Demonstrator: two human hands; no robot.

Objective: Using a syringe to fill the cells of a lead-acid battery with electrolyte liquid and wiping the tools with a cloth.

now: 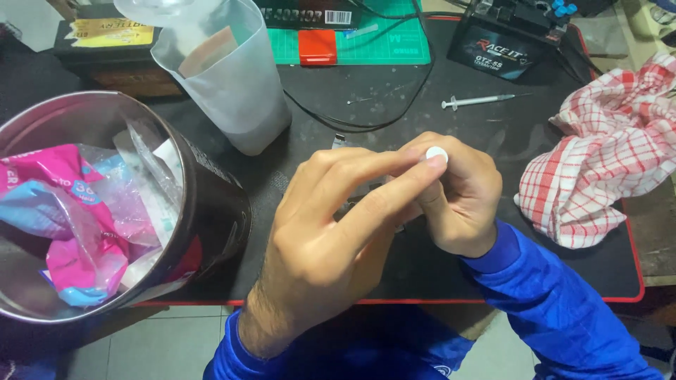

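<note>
My two hands meet over the middle of a black desk mat (394, 112). My right hand (461, 204) is curled into a fist around a small object with a round white top (436, 153), which shows above the knuckles. My left hand (338, 232) reaches across, thumb and forefinger pinching at that white top. What lies inside the fist is hidden. Both arms wear blue sleeves.
A round metal tin (211, 211) stuffed with pink and clear plastic wrappers stands at the left. A translucent plastic jug (232, 77) stands behind it. A syringe (479, 101), a black battery (503, 39), a green cutting mat (380, 39) and a red-checked cloth (605, 155) lie beyond and to the right.
</note>
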